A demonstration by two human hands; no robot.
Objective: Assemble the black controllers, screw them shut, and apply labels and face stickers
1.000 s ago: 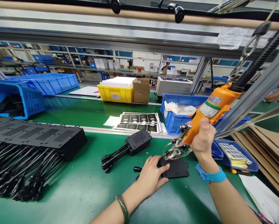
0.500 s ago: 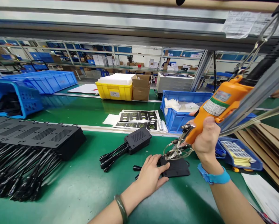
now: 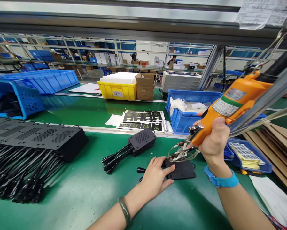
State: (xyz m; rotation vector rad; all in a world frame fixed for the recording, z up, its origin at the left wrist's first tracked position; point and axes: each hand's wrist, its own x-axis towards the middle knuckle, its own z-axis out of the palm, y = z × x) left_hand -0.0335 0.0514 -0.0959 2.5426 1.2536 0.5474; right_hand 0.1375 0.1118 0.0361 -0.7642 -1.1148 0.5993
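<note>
My right hand (image 3: 214, 139) is wrapped round an orange electric screwdriver (image 3: 229, 102), tilted with its tip down to the left. The tip meets the upper left part of a black plastic case (image 3: 182, 171) lying on the bench; thin clear tubes and metal fittings around the tip hide the exact contact point. My left hand (image 3: 155, 175) grips the left end of that case, thumb on its top face and fingers over the cable end. Short black cables (image 3: 140, 170) poke out beyond my fingers. Behind my left hand lies a second black case with cables (image 3: 142, 142).
Several black cabled cases (image 3: 38, 134) stand in a row at left. Printed label sheets (image 3: 142, 121) lie behind, beside a blue bin (image 3: 182, 123). A yellow bin (image 3: 118, 91) sits farther back. To the right are a small blue tray (image 3: 251, 159), cardboard sheets (image 3: 275, 150) and a metal post.
The whole view has shifted slightly. The screwdriver's upper body sits a little farther right in view, while its tip stays on the case. My left hand keeps its place on the case.
</note>
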